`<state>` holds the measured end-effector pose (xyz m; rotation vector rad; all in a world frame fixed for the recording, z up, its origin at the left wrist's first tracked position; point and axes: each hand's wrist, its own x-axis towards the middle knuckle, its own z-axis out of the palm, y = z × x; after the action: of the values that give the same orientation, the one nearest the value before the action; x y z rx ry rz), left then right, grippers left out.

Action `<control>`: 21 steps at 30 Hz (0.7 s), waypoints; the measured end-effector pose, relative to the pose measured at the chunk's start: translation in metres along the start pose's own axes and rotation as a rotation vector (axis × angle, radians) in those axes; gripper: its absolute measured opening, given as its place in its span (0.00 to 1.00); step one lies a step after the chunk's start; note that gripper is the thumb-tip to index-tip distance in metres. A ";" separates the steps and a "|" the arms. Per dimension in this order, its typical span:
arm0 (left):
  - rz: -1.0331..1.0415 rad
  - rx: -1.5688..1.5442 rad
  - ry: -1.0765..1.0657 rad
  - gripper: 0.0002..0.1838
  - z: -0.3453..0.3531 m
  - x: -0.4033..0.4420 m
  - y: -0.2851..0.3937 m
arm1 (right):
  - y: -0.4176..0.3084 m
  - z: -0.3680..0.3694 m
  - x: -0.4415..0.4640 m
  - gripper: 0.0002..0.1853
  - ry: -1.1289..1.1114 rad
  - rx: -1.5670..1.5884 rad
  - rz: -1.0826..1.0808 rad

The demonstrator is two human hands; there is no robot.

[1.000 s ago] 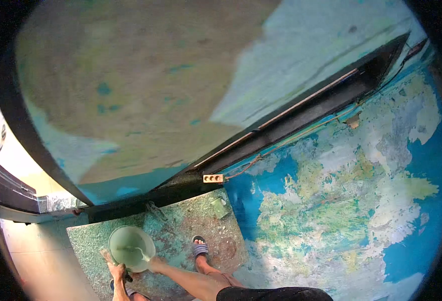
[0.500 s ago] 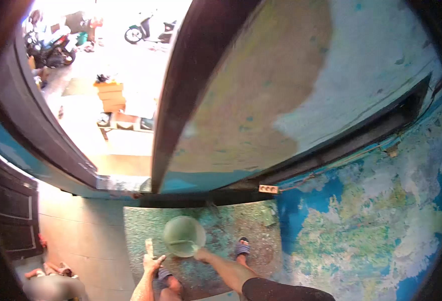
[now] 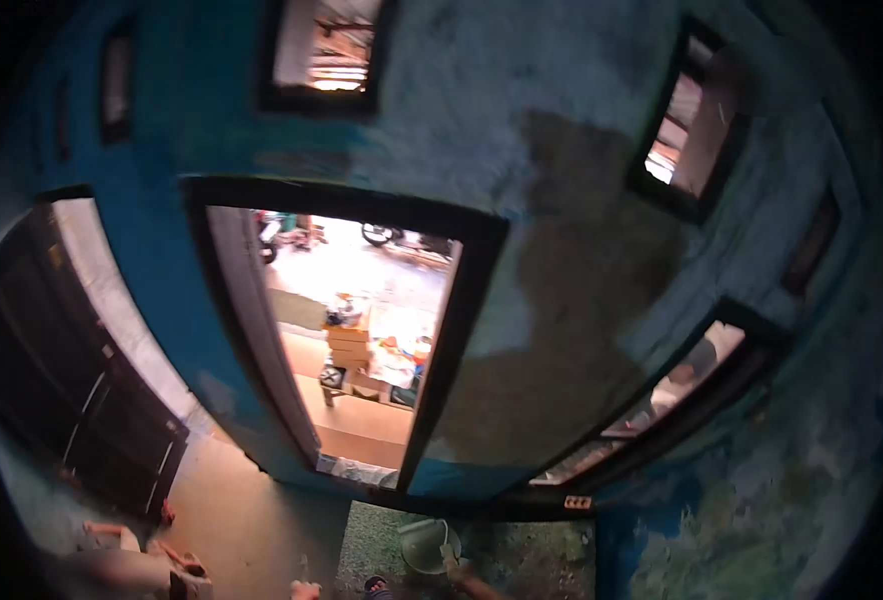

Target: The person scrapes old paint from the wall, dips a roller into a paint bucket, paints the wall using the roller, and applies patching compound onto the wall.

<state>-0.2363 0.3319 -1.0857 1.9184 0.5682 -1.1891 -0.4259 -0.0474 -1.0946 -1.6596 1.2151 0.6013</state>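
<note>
At the bottom edge, my right hand (image 3: 457,571) is closed round the pale handle of a paint roller (image 3: 449,550). The roller's bent wire and light-coloured head lie over a round whitish bucket (image 3: 429,560). That bucket stands on a speckled, paint-stained mat (image 3: 541,560). Left of the mat is my left hand (image 3: 304,591), mostly cut off by the frame; a short pale strip (image 3: 303,566) sticks up from its fingers, too blurred to name. One sandalled foot (image 3: 376,586) shows between my hands.
Ahead rises a patchy blue and grey wall (image 3: 581,260) with a dark-framed doorway (image 3: 481,260). A socket strip (image 3: 577,502) sits low on the wall. A dark door (image 3: 81,390) stands at the left. Near it another person (image 3: 126,540) is on the tiled floor (image 3: 251,500).
My view has tilted up, so the wall, windows and whole doorway show and my hands sit lower in the frame. The roller's head now shows at the bucket's top.
</note>
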 end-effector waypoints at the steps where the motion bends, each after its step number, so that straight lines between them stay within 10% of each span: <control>1: 0.061 0.037 0.038 0.13 -0.003 0.002 -0.003 | -0.010 -0.011 -0.016 0.17 0.088 0.004 -0.159; 8: 0.173 -0.093 0.342 0.17 0.012 -0.103 0.019 | -0.166 -0.090 -0.130 0.15 0.393 0.076 -1.354; 13: 0.128 -0.209 0.302 0.15 0.019 -0.098 0.008 | -0.318 -0.150 -0.278 0.11 -0.127 0.524 -1.293; 21: 0.008 -0.446 0.179 0.11 -0.036 -0.080 -0.033 | -0.557 -0.163 -0.417 0.24 0.248 -0.184 -1.833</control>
<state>-0.2775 0.3826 -1.0186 1.6455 0.8422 -0.8047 -0.0997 0.0160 -0.4617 -2.2133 -0.5320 -0.6767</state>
